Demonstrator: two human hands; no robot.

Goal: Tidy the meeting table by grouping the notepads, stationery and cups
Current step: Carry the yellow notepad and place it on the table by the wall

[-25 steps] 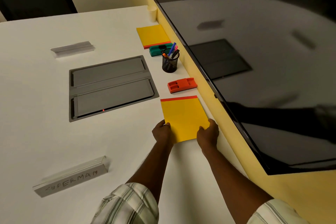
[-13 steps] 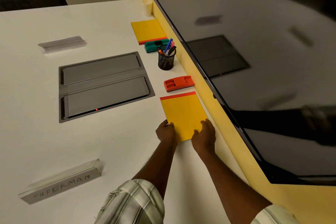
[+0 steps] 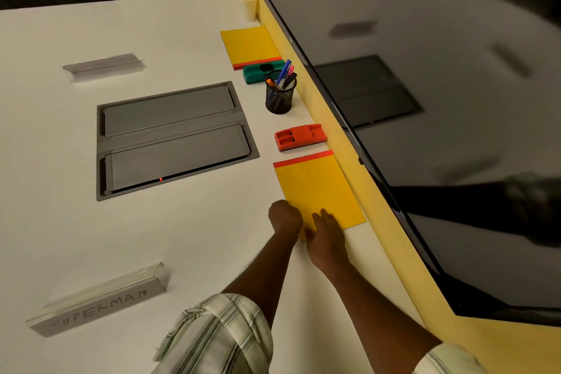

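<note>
White meeting table [image 3: 91, 222] along a yellow wall [image 3: 358, 179], beneath a big dark screen [image 3: 440, 130]. Lined up close to the wall, far to near: a stack of paper cups [image 3: 249, 6], a far notepad [image 3: 249, 44] in yellow with a red strip, a green eraser [image 3: 258, 71] touching its near edge, a black mesh pen cup [image 3: 280, 97] full of markers, a red eraser [image 3: 300, 136], then the near notepad [image 3: 315, 188], flat on the table just beside the wall, red strip turned toward the red eraser and slightly apart from it. Left hand [image 3: 284, 217] curled tight at that pad's near-left corner, gripping the edge. Right hand [image 3: 326, 237] just beside it, laid flat on the near edge, fingers straight and pressing down, grasping nothing. Out in the middle, a grey cable hatch [image 3: 173, 136] sunk into the tabletop; farther left, a clear nameplate [image 3: 97, 300] marked SUPERMAN near the person and a second nameplate [image 3: 103, 65] at the far side.
</note>
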